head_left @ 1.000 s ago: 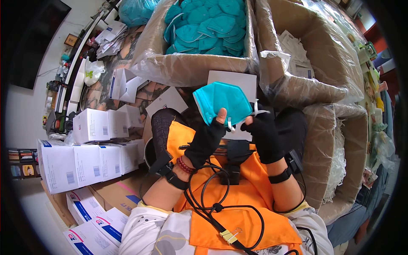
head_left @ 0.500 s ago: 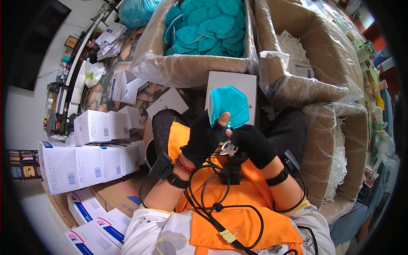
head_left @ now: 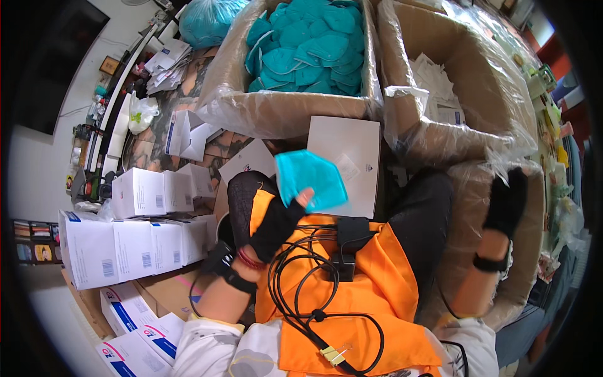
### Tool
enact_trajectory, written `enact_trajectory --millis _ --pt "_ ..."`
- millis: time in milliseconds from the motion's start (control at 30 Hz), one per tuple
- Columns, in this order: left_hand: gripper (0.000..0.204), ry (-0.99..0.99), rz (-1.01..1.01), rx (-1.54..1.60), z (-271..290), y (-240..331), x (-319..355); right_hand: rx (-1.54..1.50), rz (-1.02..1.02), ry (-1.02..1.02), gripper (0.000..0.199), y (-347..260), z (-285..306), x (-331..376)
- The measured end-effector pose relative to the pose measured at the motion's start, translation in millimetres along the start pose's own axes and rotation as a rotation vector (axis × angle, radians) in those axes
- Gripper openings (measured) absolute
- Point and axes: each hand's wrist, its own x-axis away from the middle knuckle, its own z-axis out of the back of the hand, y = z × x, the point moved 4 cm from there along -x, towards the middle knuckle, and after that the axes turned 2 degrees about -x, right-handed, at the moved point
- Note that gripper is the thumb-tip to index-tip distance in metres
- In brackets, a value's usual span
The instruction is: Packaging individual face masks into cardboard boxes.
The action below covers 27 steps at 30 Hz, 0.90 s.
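Note:
My left hand, in a black fingerless glove, pinches a teal face mask by its lower edge, thumb on top. The mask hangs above my lap, in front of a flat white box. My right hand, gloved the same way, is out to the right over a carton lined with clear plastic. Its fingers are hard to make out against the wrinkled plastic, and I cannot tell whether they hold anything. A large carton ahead is piled with teal masks.
Another lined carton at the far right holds white pieces. White printed boxes are stacked on my left, beside a brown carton. Black cables hang over my orange apron. A blue bag lies at the back.
My right hand has left the mask and swung right to the lined carton; the white strips by it have gone from above my lap. My left hand has moved the mask left and lower.

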Motion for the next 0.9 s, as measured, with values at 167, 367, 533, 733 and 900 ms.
enact_trajectory --millis 167,367,533,733,900 --pt "0.033 0.134 -0.387 0.154 41.0 64.6 -89.7 0.191 0.159 0.024 0.03 8.4 103.1 -10.2" --pt "0.034 -0.02 -0.175 0.475 74.2 91.1 -229.8 0.673 0.347 0.057 0.046 151.8 272.1 -25.3" --pt "0.035 0.43 -0.457 -0.08 133.9 52.4 -212.0 1.199 0.705 -0.082 0.049 174.2 263.8 -1.4" --pt "0.045 0.621 -0.158 -0.49 219.5 -158.1 -195.2 1.017 0.682 -0.444 0.046 138.5 152.4 -6.4" --pt "0.028 0.123 0.118 -1.213 201.9 -314.7 -150.0 1.027 0.621 -0.73 0.044 107.9 152.4 -0.7"
